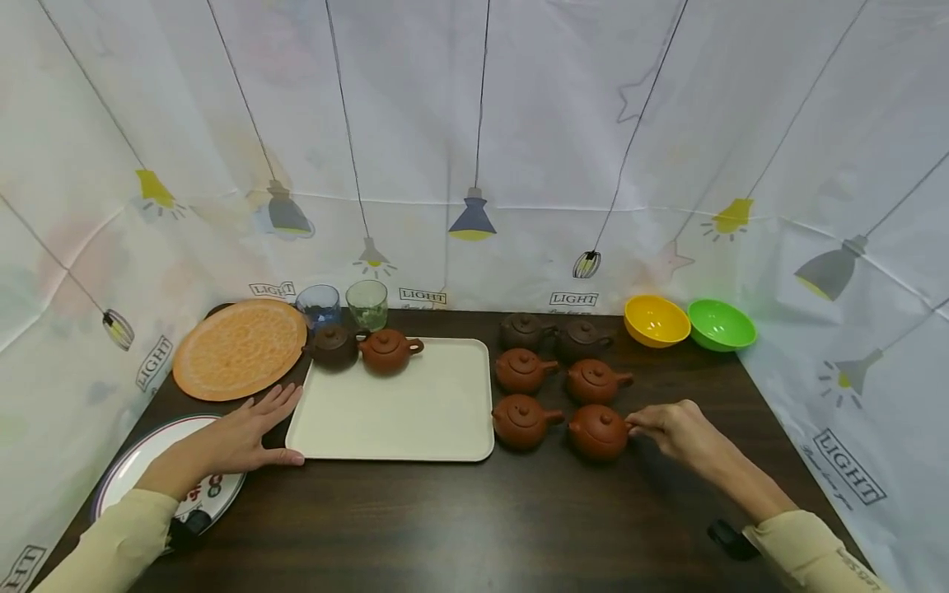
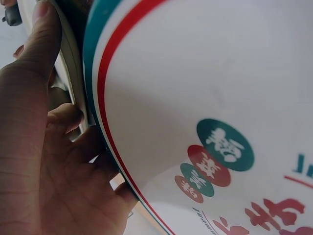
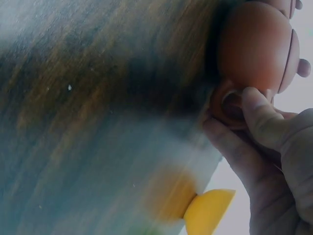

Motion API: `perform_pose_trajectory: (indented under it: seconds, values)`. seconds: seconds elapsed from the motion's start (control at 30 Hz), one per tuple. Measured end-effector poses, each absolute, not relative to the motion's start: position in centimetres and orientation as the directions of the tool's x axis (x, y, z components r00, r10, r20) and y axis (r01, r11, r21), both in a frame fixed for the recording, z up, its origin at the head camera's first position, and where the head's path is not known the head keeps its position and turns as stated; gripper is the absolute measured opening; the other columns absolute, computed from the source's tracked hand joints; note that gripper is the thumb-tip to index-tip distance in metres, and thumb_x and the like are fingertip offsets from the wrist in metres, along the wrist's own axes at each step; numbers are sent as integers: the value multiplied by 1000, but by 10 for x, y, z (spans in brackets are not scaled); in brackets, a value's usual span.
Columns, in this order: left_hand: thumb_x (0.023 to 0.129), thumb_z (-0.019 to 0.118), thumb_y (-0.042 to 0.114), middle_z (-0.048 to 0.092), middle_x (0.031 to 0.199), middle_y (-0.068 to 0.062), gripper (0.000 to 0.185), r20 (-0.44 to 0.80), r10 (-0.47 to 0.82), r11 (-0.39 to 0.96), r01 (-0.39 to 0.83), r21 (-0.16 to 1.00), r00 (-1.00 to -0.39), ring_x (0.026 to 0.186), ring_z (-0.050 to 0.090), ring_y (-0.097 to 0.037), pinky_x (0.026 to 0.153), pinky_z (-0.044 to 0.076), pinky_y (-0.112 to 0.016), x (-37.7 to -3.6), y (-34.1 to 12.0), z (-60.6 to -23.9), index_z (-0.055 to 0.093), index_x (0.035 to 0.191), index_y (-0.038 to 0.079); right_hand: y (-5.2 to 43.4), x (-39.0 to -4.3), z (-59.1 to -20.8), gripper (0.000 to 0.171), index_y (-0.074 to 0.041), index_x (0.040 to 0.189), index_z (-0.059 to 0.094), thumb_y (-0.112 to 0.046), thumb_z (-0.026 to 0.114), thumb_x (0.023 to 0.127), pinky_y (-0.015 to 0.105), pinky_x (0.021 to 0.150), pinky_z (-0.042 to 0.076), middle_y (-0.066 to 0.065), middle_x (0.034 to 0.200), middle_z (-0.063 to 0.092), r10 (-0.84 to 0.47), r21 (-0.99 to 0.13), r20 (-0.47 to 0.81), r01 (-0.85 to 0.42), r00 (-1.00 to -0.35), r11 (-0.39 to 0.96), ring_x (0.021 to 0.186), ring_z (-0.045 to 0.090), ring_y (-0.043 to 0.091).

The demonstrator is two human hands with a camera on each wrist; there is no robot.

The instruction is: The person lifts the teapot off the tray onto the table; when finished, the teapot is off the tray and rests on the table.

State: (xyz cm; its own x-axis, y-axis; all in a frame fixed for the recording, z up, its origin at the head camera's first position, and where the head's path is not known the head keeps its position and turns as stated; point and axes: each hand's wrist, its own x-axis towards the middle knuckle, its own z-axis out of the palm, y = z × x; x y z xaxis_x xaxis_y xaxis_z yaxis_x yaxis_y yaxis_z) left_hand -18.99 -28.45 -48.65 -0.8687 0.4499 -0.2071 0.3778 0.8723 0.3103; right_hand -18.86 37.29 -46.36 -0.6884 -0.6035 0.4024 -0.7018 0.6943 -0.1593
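My right hand [image 1: 678,430] pinches the loop handle of a reddish-brown clay teapot [image 1: 597,434] at the front right of a group of teapots. The right wrist view shows thumb and fingers around that handle, beside the round teapot body [image 3: 254,46]. My left hand [image 1: 248,432] lies with fingers straight at the left edge of a cream tray [image 1: 400,412], thumb near its front corner. A dark brown teapot [image 1: 334,347] and a reddish-brown teapot [image 1: 387,352] stand at the tray's back left. In the left wrist view, the left hand [image 2: 73,161] is beside a printed plate [image 2: 156,98].
Several more teapots [image 1: 521,371] stand between the tray and the right hand. Behind them at right are a yellow bowl [image 1: 656,321] and a green bowl [image 1: 721,325]. A round tan board [image 1: 240,350], a blue glass [image 1: 319,306] and a green glass [image 1: 367,305] stand back left.
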Motion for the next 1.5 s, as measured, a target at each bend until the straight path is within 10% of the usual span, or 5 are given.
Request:
perform_pose_trajectory:
  seconds: [1.07,1.5]
  values:
    - [92,70,72,22,174,-33,116,-271,459,879,388,278,-846,159,27,-56,123,27,-77,-206,-275,-470,24,170,0,382,-190,-439,40,-5,125,80,-16,88,88,32,72,66,11,117,83,-543,-341,210,-582,-813,738,99,82,26]
    - [91,70,73,25,173,-34,116,-273,444,888,380,257,-853,156,33,-58,120,32,-77,-197,-282,-478,25,169,-1,337,-232,-415,28,-5,121,82,-4,81,93,17,65,55,10,113,84,-642,-373,273,-694,-717,616,85,68,-5]
